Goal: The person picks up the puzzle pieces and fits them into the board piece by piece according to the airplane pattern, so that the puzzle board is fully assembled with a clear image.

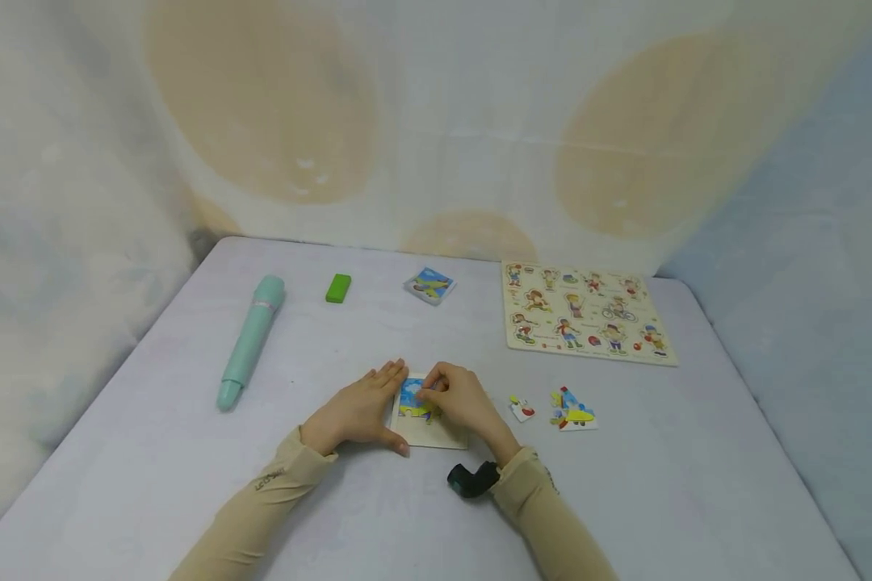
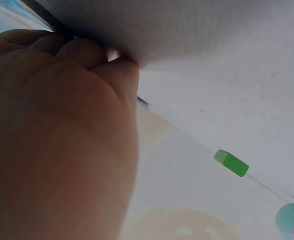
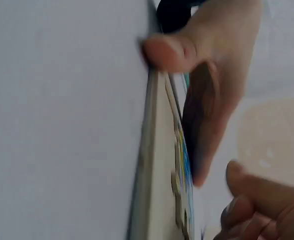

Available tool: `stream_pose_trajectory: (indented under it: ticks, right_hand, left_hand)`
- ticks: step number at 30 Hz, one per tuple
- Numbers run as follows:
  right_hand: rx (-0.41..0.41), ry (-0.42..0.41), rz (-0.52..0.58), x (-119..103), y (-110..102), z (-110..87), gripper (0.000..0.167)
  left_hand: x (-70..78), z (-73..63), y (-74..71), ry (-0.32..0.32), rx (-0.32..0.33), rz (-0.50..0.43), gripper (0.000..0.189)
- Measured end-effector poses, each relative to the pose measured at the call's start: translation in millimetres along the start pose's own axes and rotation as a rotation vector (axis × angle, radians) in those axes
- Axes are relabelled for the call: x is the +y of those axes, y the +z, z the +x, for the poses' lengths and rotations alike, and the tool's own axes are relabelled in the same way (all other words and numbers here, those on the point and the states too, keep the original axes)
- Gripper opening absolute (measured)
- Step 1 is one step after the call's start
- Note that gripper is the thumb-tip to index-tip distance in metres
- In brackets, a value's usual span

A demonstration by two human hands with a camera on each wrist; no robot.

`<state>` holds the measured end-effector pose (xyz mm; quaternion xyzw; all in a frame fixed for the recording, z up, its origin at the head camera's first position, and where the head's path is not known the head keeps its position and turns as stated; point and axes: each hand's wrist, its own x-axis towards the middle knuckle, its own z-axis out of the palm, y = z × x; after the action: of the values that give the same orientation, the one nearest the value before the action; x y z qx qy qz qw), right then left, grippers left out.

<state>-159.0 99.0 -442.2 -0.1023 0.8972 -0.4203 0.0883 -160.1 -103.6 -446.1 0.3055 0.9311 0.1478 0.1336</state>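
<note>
Behind and at both sides of the worktop [image 1: 378, 516] hangs a pale cloth [image 1: 472, 137] with large tan ovals. At the worktop's far right lies the largest object on it, a wooden figure board [image 1: 589, 316] printed with small sporting figures. At the left lies a mint-green tube [image 1: 250, 343], slanting, its wider end farthest away.

Near the middle, two hands emerge from tan sleeves [image 1: 250, 504]. The left hand [image 1: 359, 410] lies with fingers extended along the left edge of a puzzle tray [image 1: 423, 436], its thumb spread near the front edge. The right hand [image 1: 467, 401] is bent over the tray with fingers curled; whether it pinches a piece, I cannot tell. The tray lies flat between them, blue and yellow pieces [image 1: 410, 397] in its far part and bare wood nearest the person.

A black device [image 1: 474, 480] sits at the right wrist. Right of the tray is a cluster of puzzle pieces [image 1: 576, 413]; beyond the tray lies a picture card [image 1: 432, 284], with a green block [image 1: 338, 288] to its left. Smallest is a lone piece [image 1: 521, 409], between right hand and cluster.
</note>
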Motion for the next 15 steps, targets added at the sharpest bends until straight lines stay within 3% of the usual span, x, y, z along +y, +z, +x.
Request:
stream_pose_trajectory:
  ticks: [6, 15]
  right_hand:
    - [0.048, 0.058, 0.064, 17, -35, -6.8, 0.011]
    - [0.107, 0.155, -0.035, 61, -95, -25.9, 0.019]
  left_hand:
    - [4.1, 2.0, 0.4, -0.016, -0.020, 0.005, 0.126]
    - [2.7, 1.4, 0.4, -0.032, -0.024, 0.019, 0.127]
